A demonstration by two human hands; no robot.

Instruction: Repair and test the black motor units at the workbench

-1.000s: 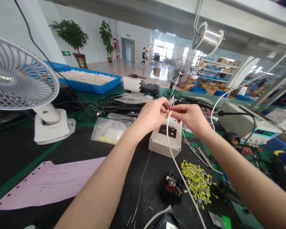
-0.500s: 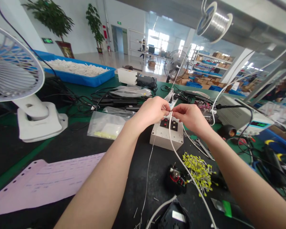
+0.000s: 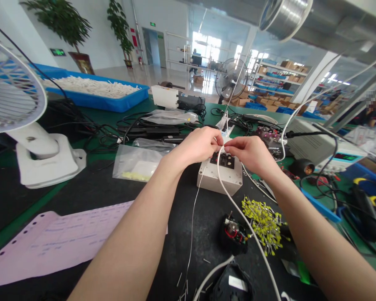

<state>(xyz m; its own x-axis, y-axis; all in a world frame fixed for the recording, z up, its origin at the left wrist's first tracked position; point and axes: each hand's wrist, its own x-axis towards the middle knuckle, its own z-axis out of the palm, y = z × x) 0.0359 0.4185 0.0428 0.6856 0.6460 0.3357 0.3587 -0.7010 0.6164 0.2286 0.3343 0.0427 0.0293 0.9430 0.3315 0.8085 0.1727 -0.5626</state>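
White, round, flexible cable (image 3: 252, 229) is held up over the bench in the head view, its upper end pinched between the bare fingertips of both hands. By the left hand (image 3: 203, 144), a narrow grip is formed with thumb and forefinger at that end; by the right hand (image 3: 250, 152), an equally narrow pinch is made just beside it. The tip itself is hidden by the fingers. The cable's free length is draped down past the front of a light grey, rectangular box (image 3: 213, 184) with a black panel on top, above which both hands are held.

To the left of the cable, a thin silvery wire (image 3: 193, 217) is trailed across the black mat (image 3: 90, 188). Near the cable's lower part, a pile of yellow-tipped metal pieces (image 3: 265, 225) is seen to the right, and a black, rounded housing with exposed red wiring (image 3: 233, 232) to the left. Farther left, a pink sheet of punched paper (image 3: 72, 234) is partly covered by the left forearm, and a clear plastic bag with yellow contents (image 3: 134, 165) is laid behind the sheet.
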